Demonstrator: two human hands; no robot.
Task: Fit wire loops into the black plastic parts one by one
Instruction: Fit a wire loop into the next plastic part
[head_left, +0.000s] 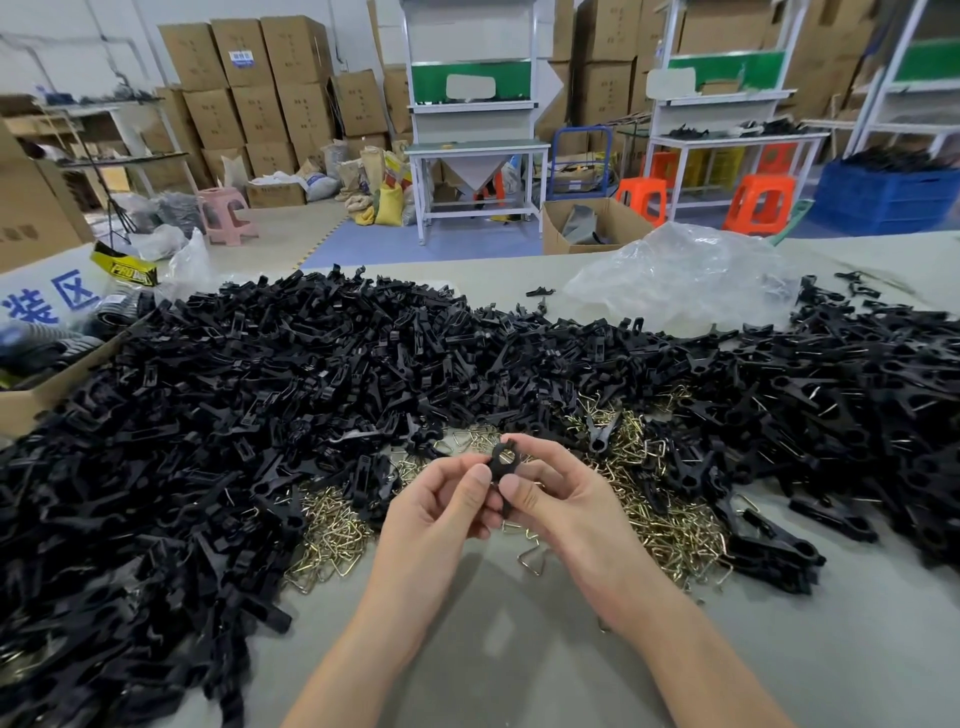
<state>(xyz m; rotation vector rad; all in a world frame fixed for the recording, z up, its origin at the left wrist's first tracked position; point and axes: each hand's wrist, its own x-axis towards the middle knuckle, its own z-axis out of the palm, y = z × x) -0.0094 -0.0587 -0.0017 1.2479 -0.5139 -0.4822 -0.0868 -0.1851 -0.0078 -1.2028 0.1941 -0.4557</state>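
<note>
Above the grey worktop (519, 649), just before a heap of brass-coloured wire loops (670, 525), the left hand (441, 501) and right hand (563, 499) each keep a narrow grip pinching 1 small black plastic ring-headed part (503, 462), seemingly light, stiff and best held by its flat sides.

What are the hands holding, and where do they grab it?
One black part. The left hand and the right hand both pinch its lower end; its ring end shows above the thumbs.
</note>
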